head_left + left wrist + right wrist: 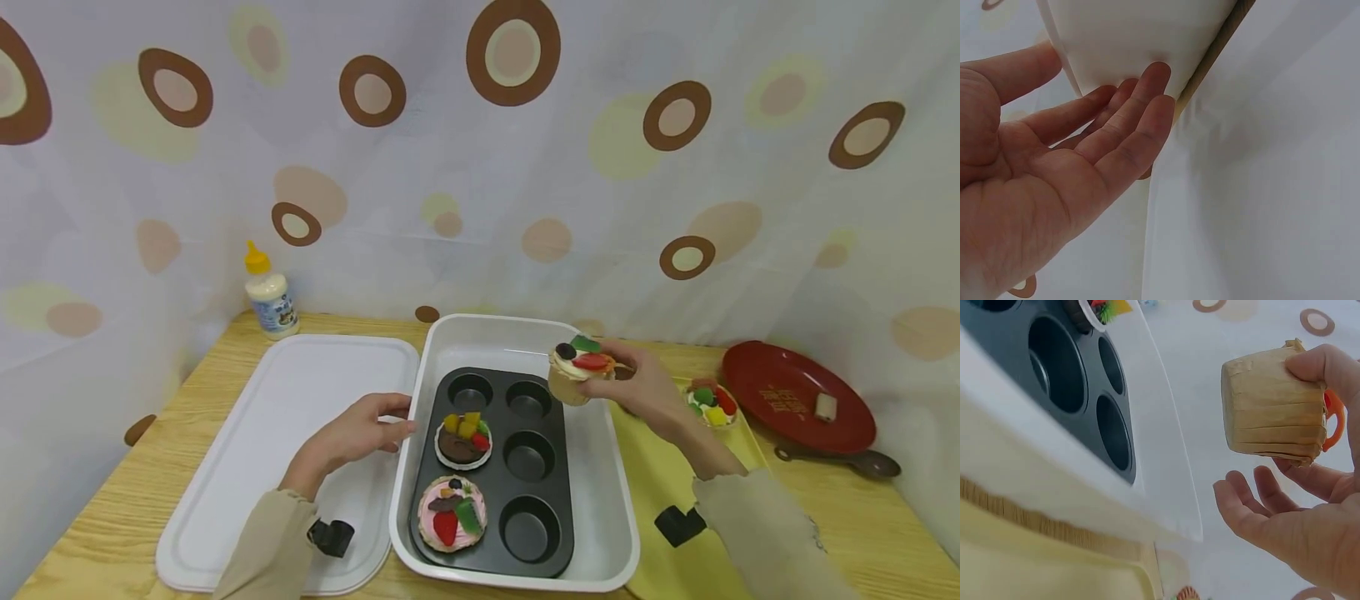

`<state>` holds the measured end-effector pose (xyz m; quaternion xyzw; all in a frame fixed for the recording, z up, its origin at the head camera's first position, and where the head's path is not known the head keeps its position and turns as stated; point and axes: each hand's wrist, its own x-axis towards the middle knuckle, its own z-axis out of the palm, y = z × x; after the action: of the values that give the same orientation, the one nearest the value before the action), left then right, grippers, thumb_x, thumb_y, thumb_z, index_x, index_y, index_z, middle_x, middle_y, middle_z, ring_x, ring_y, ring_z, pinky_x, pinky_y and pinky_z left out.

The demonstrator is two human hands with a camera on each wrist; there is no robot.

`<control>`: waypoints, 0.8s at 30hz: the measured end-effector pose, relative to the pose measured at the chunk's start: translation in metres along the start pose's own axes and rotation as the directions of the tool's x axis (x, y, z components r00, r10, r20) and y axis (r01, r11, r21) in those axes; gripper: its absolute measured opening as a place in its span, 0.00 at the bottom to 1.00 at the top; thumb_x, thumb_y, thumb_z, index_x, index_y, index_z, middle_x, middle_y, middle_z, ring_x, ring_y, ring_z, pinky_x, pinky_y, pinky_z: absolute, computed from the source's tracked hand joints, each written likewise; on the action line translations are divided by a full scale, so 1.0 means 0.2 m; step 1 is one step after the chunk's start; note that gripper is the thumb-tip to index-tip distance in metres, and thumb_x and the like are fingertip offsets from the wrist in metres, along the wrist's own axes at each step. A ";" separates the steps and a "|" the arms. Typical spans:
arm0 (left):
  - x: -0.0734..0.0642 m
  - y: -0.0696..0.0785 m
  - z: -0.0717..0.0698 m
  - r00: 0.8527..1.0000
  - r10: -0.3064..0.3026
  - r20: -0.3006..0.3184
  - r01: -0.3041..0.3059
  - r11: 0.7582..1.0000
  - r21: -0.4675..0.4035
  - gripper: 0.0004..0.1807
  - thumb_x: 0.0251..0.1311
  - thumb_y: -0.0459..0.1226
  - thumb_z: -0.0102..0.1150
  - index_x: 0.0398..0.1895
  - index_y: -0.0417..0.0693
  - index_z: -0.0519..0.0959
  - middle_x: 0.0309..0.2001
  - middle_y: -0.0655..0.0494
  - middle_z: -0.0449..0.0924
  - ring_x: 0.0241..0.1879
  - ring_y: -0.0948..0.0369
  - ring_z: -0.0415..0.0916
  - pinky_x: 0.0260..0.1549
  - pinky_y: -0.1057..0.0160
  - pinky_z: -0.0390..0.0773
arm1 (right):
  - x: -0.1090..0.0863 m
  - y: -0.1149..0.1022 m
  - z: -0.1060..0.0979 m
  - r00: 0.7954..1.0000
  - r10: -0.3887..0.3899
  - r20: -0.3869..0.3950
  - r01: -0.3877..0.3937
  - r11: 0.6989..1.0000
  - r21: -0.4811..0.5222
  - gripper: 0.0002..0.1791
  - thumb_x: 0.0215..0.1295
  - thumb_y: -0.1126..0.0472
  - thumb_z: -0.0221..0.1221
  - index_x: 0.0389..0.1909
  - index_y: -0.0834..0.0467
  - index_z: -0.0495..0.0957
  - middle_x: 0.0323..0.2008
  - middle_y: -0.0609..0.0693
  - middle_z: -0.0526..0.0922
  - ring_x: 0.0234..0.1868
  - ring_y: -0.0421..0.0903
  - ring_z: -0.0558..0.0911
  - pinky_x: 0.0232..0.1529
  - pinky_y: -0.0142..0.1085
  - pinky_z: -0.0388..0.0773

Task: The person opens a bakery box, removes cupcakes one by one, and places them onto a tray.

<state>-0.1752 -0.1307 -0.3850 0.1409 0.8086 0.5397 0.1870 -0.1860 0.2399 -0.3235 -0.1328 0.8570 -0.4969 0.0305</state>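
Observation:
My right hand pinches a toy cupcake in a tan paper wrapper, topped with cream, a strawberry slice, a dark berry and a green piece. It hangs above the right side of a white basin. In the right wrist view, thumb and index finger hold the wrapper near its top while the other fingers stay apart. My left hand has its fingers extended at the basin's left wall. Inside the basin, a dark muffin tin carries a chocolate cupcake and a pink one in its left column.
A white board lies left of the basin, with a yellow-capped bottle behind it. To the right, a yellow tray bears another cupcake. Beyond are a red plate and a dark spoon.

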 end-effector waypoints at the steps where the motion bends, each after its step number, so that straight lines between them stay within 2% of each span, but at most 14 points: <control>1: 0.00 0.00 0.00 1.000 0.000 0.000 0.000 1.000 0.000 0.27 0.65 0.35 0.56 0.63 0.29 0.66 0.57 0.36 0.71 0.47 0.53 0.76 0.42 0.55 0.81 | -0.01 0.01 -0.02 1.000 0.003 -0.003 -0.003 1.000 -0.007 0.27 0.58 0.58 0.65 0.58 0.63 0.73 0.50 0.57 0.77 0.44 0.49 0.77 0.44 0.35 0.76; 9: 0.00 -0.01 0.00 1.000 0.008 0.002 -0.008 1.000 -0.003 0.26 0.65 0.35 0.56 0.63 0.29 0.66 0.56 0.36 0.71 0.47 0.53 0.75 0.42 0.55 0.81 | -0.12 0.07 -0.13 0.997 0.057 -0.043 -0.059 0.997 -0.049 0.27 0.59 0.58 0.65 0.56 0.66 0.71 0.45 0.55 0.76 0.39 0.43 0.77 0.39 0.32 0.78; 16: 0.00 -0.01 0.00 1.000 0.015 0.004 -0.015 1.000 0.000 0.26 0.66 0.35 0.55 0.63 0.28 0.66 0.56 0.36 0.71 0.47 0.53 0.75 0.42 0.55 0.81 | -0.19 0.17 -0.20 0.996 0.047 -0.072 -0.052 0.996 -0.068 0.23 0.61 0.58 0.64 0.54 0.65 0.73 0.43 0.48 0.78 0.40 0.41 0.77 0.39 0.33 0.78; 22: 0.00 -0.01 0.00 1.000 0.015 0.002 -0.015 1.000 0.006 0.26 0.66 0.35 0.55 0.63 0.29 0.67 0.56 0.37 0.72 0.47 0.54 0.75 0.42 0.56 0.81 | -0.24 0.26 -0.23 0.989 0.125 -0.077 -0.135 0.979 -0.150 0.30 0.62 0.54 0.63 0.60 0.65 0.70 0.49 0.55 0.75 0.42 0.42 0.73 0.38 0.34 0.76; 24: 0.00 -0.01 0.00 1.000 0.013 0.002 -0.013 1.000 0.007 0.25 0.66 0.35 0.55 0.63 0.29 0.67 0.56 0.37 0.72 0.47 0.54 0.75 0.42 0.56 0.81 | -0.26 0.29 -0.24 0.985 0.155 -0.082 -0.167 0.972 -0.165 0.32 0.61 0.53 0.64 0.61 0.67 0.68 0.48 0.56 0.75 0.39 0.42 0.72 0.35 0.33 0.75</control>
<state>-0.1750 -0.1312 -0.3860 0.1475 0.8094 0.5378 0.1839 -0.1559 0.3206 -0.3543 -0.0480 0.9051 -0.4215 0.0296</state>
